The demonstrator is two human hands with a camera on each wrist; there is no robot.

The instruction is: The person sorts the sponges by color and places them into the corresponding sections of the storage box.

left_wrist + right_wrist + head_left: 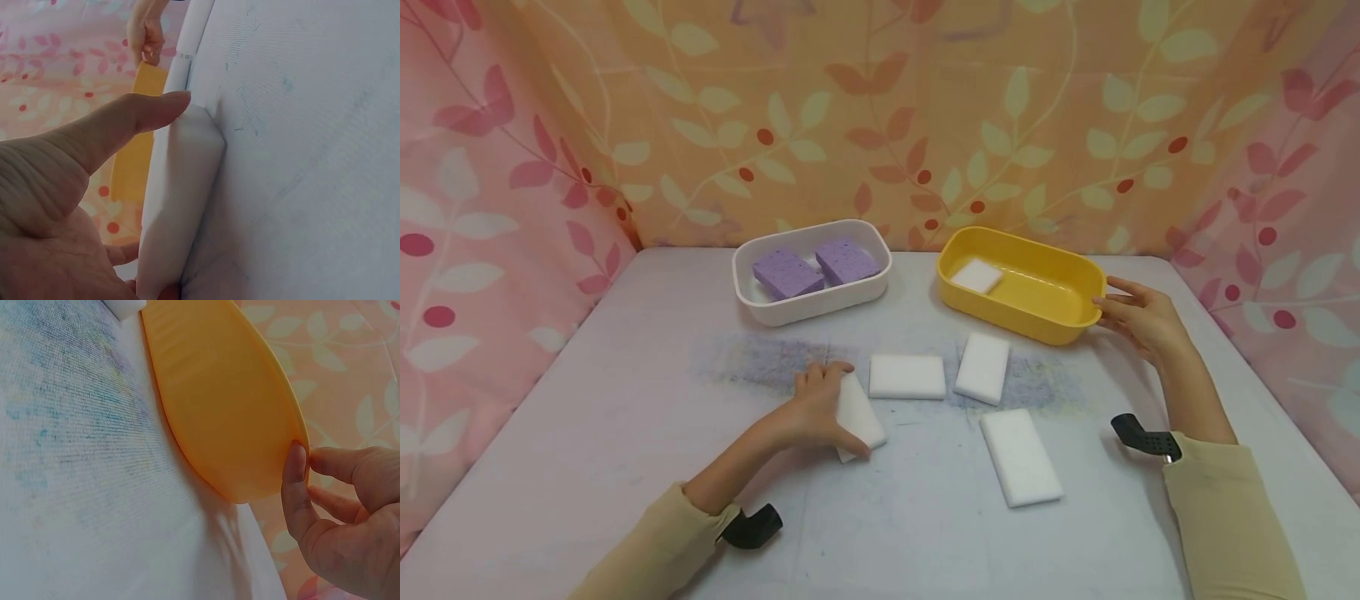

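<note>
My left hand (817,412) spans a white sponge block (859,417) on the table, thumb at its near end and fingers at its far end. In the left wrist view the thumb lies against one end of this block (184,181), and the other fingertips are partly hidden behind it. At the right, my right hand (1142,321) pinches the rim at the right end of a yellow tray (1030,321). Up close in the right wrist view, the fingers (295,465) hold that tray's edge (231,406). A white block (977,276) lies inside the tray's left end.
Three more white blocks lie on the table: one crosswise (907,377), one tilted (982,368) and one nearer (1021,457). A white tray (808,307) with two purple sponges (787,273) stands back left. Floral curtains (880,125) enclose the back and sides.
</note>
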